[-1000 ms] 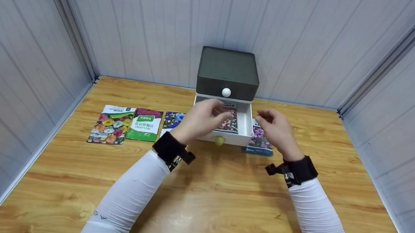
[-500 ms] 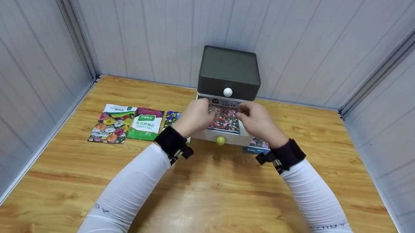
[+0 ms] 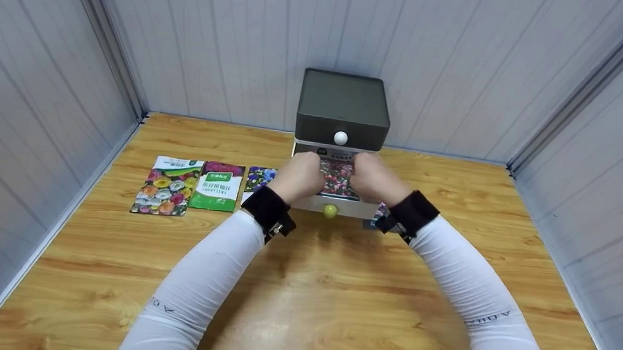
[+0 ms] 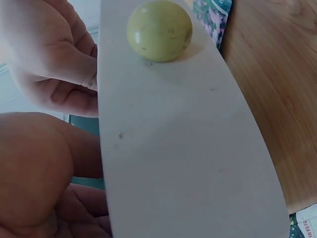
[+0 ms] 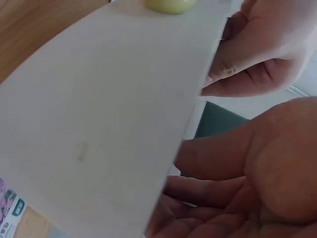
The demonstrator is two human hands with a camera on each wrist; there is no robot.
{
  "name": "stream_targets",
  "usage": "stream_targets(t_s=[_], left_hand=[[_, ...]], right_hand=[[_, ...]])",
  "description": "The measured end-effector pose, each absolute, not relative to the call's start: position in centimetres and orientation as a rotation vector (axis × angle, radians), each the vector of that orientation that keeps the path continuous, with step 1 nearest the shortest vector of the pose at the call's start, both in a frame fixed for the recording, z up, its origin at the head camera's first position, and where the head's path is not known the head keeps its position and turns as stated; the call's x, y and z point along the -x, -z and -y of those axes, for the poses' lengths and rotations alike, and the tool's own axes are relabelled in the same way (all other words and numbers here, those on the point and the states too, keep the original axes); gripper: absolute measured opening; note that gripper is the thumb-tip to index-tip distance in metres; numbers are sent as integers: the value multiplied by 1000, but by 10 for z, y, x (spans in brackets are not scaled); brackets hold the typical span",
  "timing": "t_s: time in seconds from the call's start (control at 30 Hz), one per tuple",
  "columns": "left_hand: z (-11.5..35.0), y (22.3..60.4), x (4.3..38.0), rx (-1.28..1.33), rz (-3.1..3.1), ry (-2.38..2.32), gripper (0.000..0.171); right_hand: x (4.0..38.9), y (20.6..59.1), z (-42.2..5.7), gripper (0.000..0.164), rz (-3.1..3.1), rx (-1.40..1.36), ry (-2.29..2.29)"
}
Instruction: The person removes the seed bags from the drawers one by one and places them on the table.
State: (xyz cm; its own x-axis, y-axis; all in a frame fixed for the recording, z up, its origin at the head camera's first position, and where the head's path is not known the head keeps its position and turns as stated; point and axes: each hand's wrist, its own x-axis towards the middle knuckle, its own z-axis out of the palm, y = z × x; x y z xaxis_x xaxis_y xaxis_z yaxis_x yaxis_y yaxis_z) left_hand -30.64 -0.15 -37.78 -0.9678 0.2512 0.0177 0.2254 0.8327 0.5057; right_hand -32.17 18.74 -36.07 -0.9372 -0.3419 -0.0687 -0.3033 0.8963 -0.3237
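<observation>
Toward the back of the table (image 3: pixel 331 295), a dark-topped cabinet (image 3: pixel 344 98) is seen with its white lower drawer (image 3: pixel 358 209) pulled out. Over it the left hand (image 3: pixel 301 175) and right hand (image 3: pixel 378 178) are held, fingers bent, flanking the pink-flowered packet (image 3: pixel 336 177) inside; whether its edges are pinched cannot be told. Storing is judged only partly done: a multicoloured packet (image 3: pixel 167 188), a green packet (image 3: pixel 218 186), a blue-flowered packet (image 3: pixel 260 179) and a purple-flowered packet (image 4: pixel 213 19) are left outside, and the drawer is not yet closed.
</observation>
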Motion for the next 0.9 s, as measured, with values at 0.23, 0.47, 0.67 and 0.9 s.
stream_targets(t_s=[0.23,0.47,0.67,0.9], left_hand=[[-3,378,309,-391,-2944,-762,22],[-6,381,306,-414,-2983,-703,19],[-7,382,305,-407,-3007,-672,21],[-7,382,305,-406,-3000,-686,14]], right_hand=[[326,369,-184,28,-2967,583,317],[327,376,-182,21,-2990,672,207],[326,377,-181,26,-2987,611,244],[325,377,-184,20,-2975,592,329]])
